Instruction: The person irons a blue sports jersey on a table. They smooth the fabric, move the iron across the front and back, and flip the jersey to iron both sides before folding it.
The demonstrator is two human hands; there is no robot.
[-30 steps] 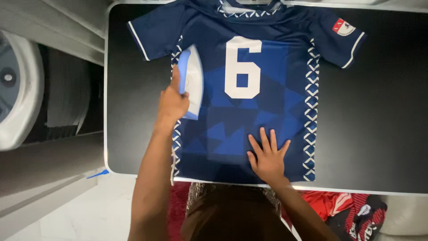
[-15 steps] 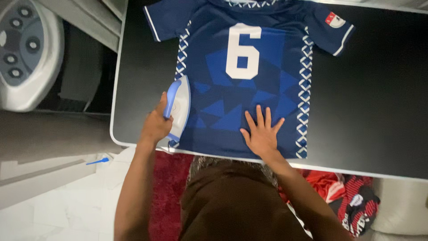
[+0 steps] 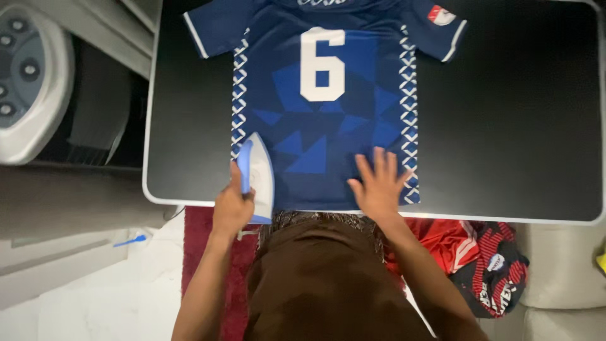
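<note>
Navy fabric: a dark blue short-sleeved sports jersey [image 3: 328, 107] with a white numeral, white diamond side bands and paler blue triangles lies spread flat on a black table with a thin white rim [image 3: 517, 126], hem at the near edge
Iron: a white steam iron with a blue handle [image 3: 257, 178] sits on the jersey's lower left part, over the left side band, tip pointing away from the person
Left hand [image 3: 231, 208]: fingers clenched round the iron's blue handle, at the table's near edge
Right hand [image 3: 379, 184]: released, fingers spread, palm pressed flat on the jersey's lower right part, just beside the right side band; it is slightly blurred
Body: a brown garment [image 3: 322, 284] fills the lower middle and hides the floor right under the table edge
Around: a crumpled red and black striped cloth heap [image 3: 486, 259] lies below the table at right; a dark red rug [image 3: 202, 252] at left; a white rounded machine with grey buttons [image 3: 25, 82], perhaps a washer lid, at far left; a small blue stick-like object [image 3: 131, 240] on the pale floor
</note>
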